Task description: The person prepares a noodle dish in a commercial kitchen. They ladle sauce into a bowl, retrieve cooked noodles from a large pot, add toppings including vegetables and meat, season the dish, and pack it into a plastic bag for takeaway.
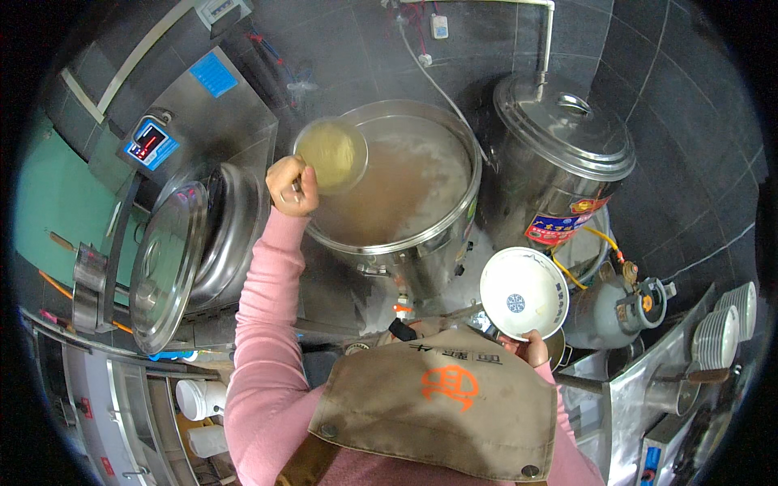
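My left hand (pixel 293 185) grips the handle of a round ladle or strainer (pixel 333 153) with pale yellow contents; I cannot tell which it is. It hangs over the left rim of a large steel pot (pixel 392 246) of cloudy, brownish liquid (pixel 389 182). Lower right, my right hand (pixel 527 349) holds a white bowl (pixel 524 293) by its near edge, thumb at the rim. The bowl is tilted, with a blue emblem inside and a small pale bit on its wall. It is apart from the pot. Some fingers are hidden beneath it.
A lidded steel pot (pixel 562 140) stands right of the open one, near a gas cylinder (pixel 608 313). Stacked bowls (pixel 716 337) are at the far right. On the left are a leaning steel lid (pixel 170 267), a control panel (pixel 151 144) and a hanging saucepan (pixel 91 267).
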The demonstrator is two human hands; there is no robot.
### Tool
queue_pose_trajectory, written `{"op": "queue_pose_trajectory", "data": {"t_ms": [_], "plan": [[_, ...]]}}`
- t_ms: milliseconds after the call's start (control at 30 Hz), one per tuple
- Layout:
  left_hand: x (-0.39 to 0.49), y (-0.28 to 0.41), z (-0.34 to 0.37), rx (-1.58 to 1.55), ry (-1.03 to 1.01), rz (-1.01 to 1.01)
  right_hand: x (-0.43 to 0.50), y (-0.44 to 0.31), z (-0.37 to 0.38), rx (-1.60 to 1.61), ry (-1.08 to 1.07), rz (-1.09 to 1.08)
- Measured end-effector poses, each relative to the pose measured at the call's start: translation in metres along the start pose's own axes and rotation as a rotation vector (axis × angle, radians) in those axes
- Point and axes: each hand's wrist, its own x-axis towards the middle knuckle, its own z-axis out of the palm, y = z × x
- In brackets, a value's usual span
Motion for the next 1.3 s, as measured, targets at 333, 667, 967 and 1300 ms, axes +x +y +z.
{"op": "queue_pose_trajectory", "data": {"t_ms": [333, 667, 967, 1300], "plan": [[-0.004, 0.008, -0.012, -0.180, 0.088, -0.120, -0.009, -0.017, 0.019, -0.037, 0.008, 0.009], [-0.023, 0.021, -0.007, -0.012, -0.042, -0.126, -0.001, -0.017, 0.016, -0.041, -0.049, 0.000], [-0.045, 0.015, -0.010, -0.058, 0.027, -0.148, 0.019, -0.031, 0.024, -0.057, -0.109, -0.046], [0.000, 0.033, -0.018, -0.082, 0.065, -0.058, 0.019, -0.048, 0.056, -0.150, -0.186, -0.061]]}}
